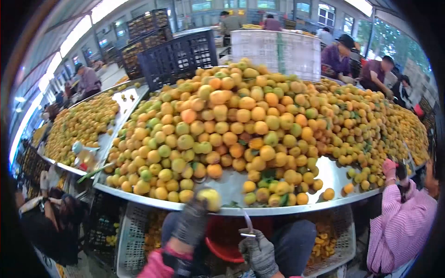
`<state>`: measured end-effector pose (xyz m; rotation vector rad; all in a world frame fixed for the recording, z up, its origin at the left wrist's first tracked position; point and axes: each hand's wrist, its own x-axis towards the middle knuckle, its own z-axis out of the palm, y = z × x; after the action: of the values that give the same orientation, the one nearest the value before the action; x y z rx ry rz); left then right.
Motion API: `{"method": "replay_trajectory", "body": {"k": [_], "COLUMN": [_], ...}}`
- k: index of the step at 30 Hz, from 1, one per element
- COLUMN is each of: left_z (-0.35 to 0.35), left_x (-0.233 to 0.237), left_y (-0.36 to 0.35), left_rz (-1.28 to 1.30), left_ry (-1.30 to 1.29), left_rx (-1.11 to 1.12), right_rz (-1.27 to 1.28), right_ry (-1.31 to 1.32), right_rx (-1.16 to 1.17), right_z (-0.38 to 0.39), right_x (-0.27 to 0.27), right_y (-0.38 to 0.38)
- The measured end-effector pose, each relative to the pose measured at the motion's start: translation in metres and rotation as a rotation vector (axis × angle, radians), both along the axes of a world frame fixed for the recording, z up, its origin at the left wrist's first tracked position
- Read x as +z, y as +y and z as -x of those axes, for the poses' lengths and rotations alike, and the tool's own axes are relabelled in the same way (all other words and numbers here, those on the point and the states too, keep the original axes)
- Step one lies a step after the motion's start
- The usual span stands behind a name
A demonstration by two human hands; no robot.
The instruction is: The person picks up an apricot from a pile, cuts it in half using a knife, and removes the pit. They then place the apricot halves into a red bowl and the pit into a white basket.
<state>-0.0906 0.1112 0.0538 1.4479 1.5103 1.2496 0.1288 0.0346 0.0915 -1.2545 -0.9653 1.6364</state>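
My left hand, in a dark grey glove and pink sleeve, holds a yellow-green fruit at the near edge of the metal table; it is slightly blurred. Lower and to the right, my right hand, in a grey knitted glove, is closed around a small knife whose curved blade points up. A large heap of orange, yellow and greenish fruit covers much of the table. Between my knees, below the table edge, sits a red basin, partly hidden by my left hand.
Crates with cut fruit stand under the table at left and right. A dark crate and a white crate stand behind the heap. A person in a pink checked sleeve works close at right; others sit around.
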Motion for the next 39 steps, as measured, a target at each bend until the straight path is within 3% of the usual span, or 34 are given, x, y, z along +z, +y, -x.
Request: {"method": "replay_trajectory", "body": {"k": [2,3,5,7,11,13,17,19,21,25,29,31,32,34,35,36,38,39], "left_z": [-0.054,-0.068,-0.087,-0.089,-0.088,-0.088,-0.093,-0.096,-0.098,-0.106,-0.1,-0.09,-0.086,-0.075,-0.07,-0.065,-0.057,-0.053], "left_x": [0.038,0.038,0.034,0.034,0.033,0.033,0.035,0.041,0.046,0.054,0.043,0.039,0.039,0.044,0.042,0.037,0.035,0.037], "left_y": [-0.023,-0.031,-0.048,-0.054,-0.058,-0.059,-0.061,-0.064,-0.066,-0.069,-0.067,-0.065,-0.064,-0.056,-0.054,-0.05,-0.048,-0.044], "left_rz": [0.096,0.099,0.235,0.246,0.275,0.269,0.284,0.321,0.345,0.371,0.402,0.325,0.33,0.29,0.292,0.259,0.243,0.28], "left_ry": [-0.414,-0.422,-1.059,-1.097,-1.196,-1.17,-1.233,-1.26,-1.359,-1.245,-1.237,-0.868,-0.869,-0.589,-0.59,-0.525,-0.46,-0.366], "left_rx": [-0.181,-0.181,-0.212,-0.195,-0.203,-0.223,-0.171,-0.152,-0.129,-0.111,-0.203,-0.263,-0.256,-0.35,-0.348,-0.407,-0.455,-0.512], "right_rz": [-0.042,-0.061,-0.072,-0.319,-0.046,-0.23,-0.243,-0.32,-0.383,-0.545,-0.532,-0.469,-0.463,-0.471,-1.134,-1.131,-0.81,-0.482], "right_ry": [0.06,-0.051,-0.175,-0.306,-0.19,-0.269,-0.161,-0.361,-0.4,-0.597,-0.49,-0.433,-0.432,-0.471,-0.983,-0.985,-0.731,-0.766], "right_rx": [-0.064,-0.097,-0.127,-0.189,-0.115,-0.112,-0.188,-0.119,-0.171,-0.151,-0.194,-0.025,-0.02,0.101,0.25,0.251,0.437,0.464], "right_z": [0.011,0.014,0.012,0.008,0.005,0.009,0.011,0.008,0.014,0.01,0.004,-0.015,-0.021,-0.028,-0.045,-0.052,-0.054,-0.053], "right_x": [-0.004,-0.004,-0.008,-0.026,-0.005,-0.015,-0.037,-0.04,-0.036,-0.034,-0.036,-0.058,-0.064,-0.058,-0.042,-0.033,-0.017,-0.002], "right_y": [-0.004,-0.007,-0.012,-0.015,-0.023,-0.022,-0.025,-0.027,-0.025,-0.023,-0.024,-0.031,-0.034,-0.029,-0.02,-0.016,-0.012,-0.006]}}
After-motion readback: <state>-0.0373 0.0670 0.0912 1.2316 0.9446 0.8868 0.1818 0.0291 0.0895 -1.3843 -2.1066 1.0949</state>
